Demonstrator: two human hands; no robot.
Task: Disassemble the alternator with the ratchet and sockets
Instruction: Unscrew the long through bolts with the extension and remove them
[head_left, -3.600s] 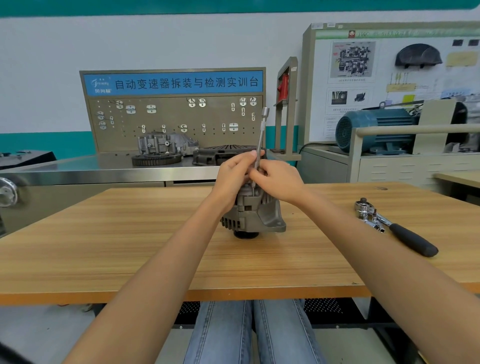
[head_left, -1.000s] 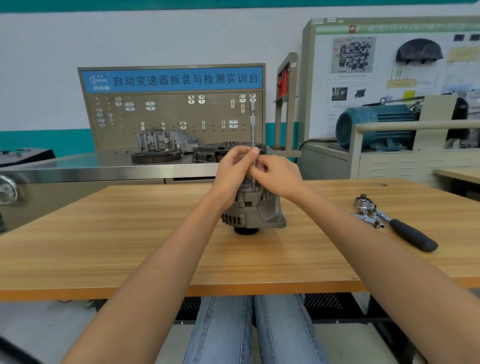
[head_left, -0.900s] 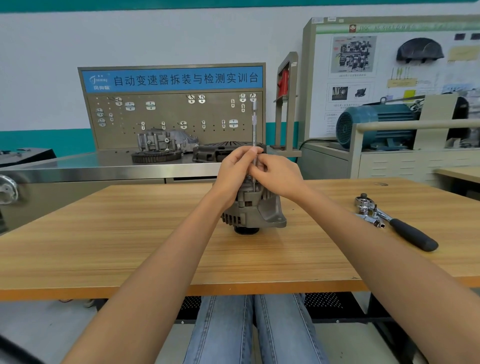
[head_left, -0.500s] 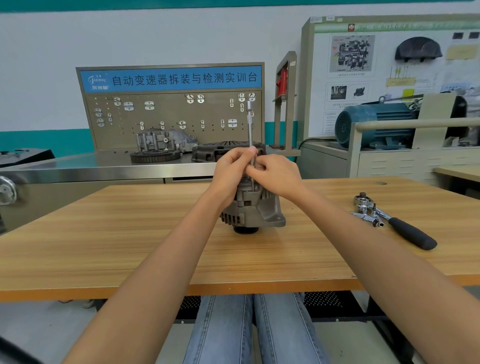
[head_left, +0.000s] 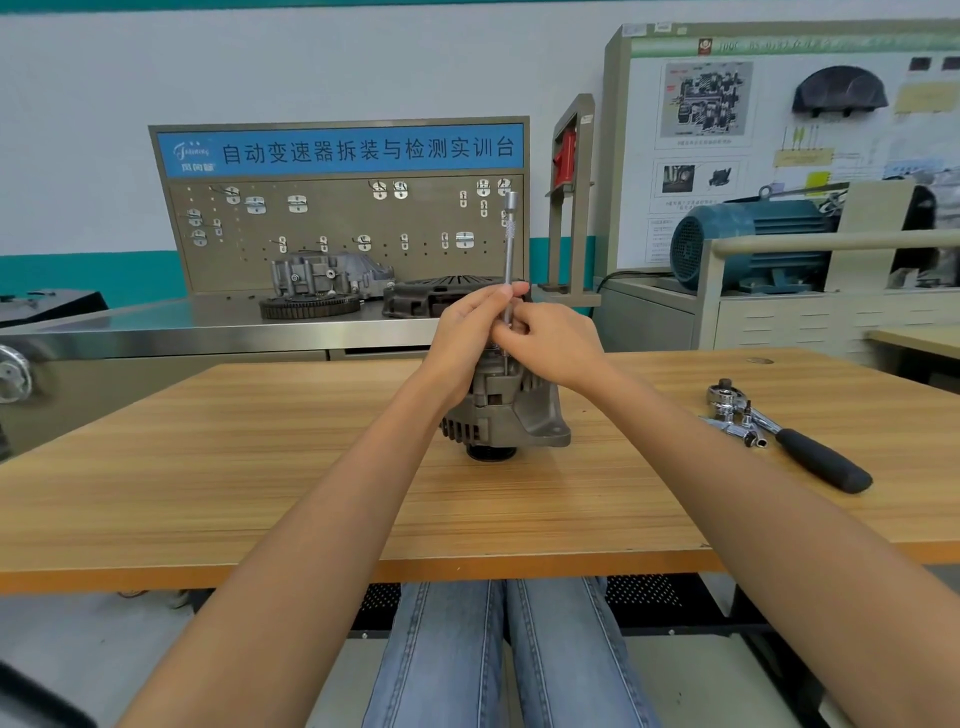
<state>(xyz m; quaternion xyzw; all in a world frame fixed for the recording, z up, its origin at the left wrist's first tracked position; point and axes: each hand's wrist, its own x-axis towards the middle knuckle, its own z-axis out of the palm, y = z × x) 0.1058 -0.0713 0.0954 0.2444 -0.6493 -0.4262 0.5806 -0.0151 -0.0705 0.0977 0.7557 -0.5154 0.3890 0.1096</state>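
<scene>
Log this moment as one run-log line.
hands: left and right grip extension bar | bar: upright on alternator | ratchet: idle on table

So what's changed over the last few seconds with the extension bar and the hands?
The extension bar leaned right at the top; it now stands nearly upright over the alternator. Both the left hand and right hand still pinch its lower shaft. The alternator and the ratchet on the table stayed put.
</scene>
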